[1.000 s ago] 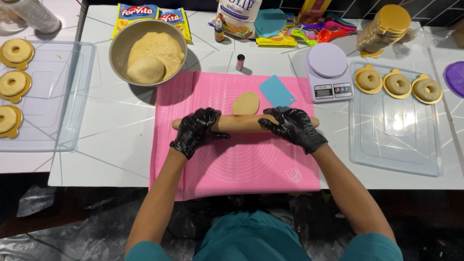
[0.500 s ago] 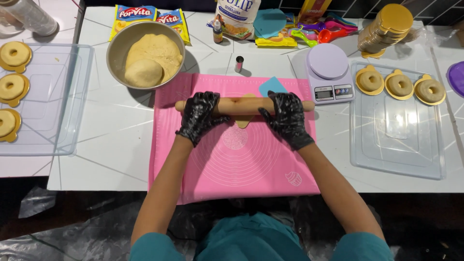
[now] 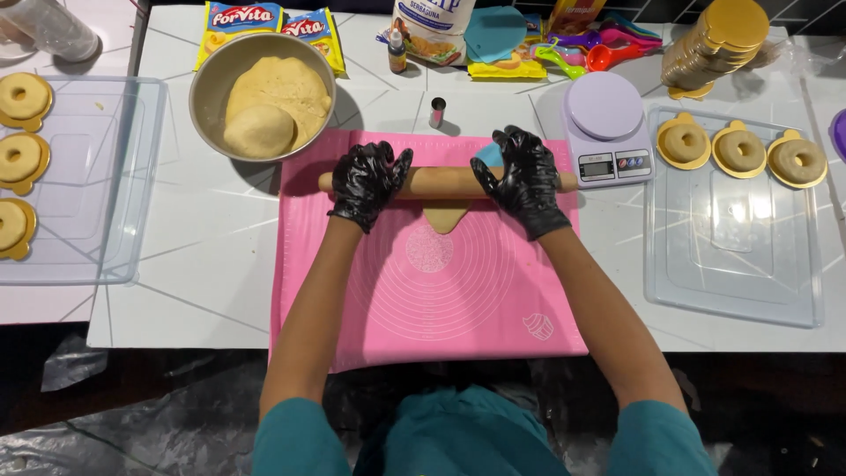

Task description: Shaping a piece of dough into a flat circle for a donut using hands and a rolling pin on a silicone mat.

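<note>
Wooden rolling pin [image 3: 448,182] lies across the top of the pink mat [image 3: 423,291], left hand [image 3: 368,182] and right hand [image 3: 523,179] pressed flat on it, fingers spread, with dough [image 3: 443,217] peeking out between them underneath.

Two hands in black gloves, the left hand [image 3: 368,181] and the right hand [image 3: 523,176], press flat on a wooden rolling pin [image 3: 445,182] that lies across a small piece of dough [image 3: 443,217] on a pink mat [image 3: 441,282], near a bowl [image 3: 204,92] of dough.
</note>
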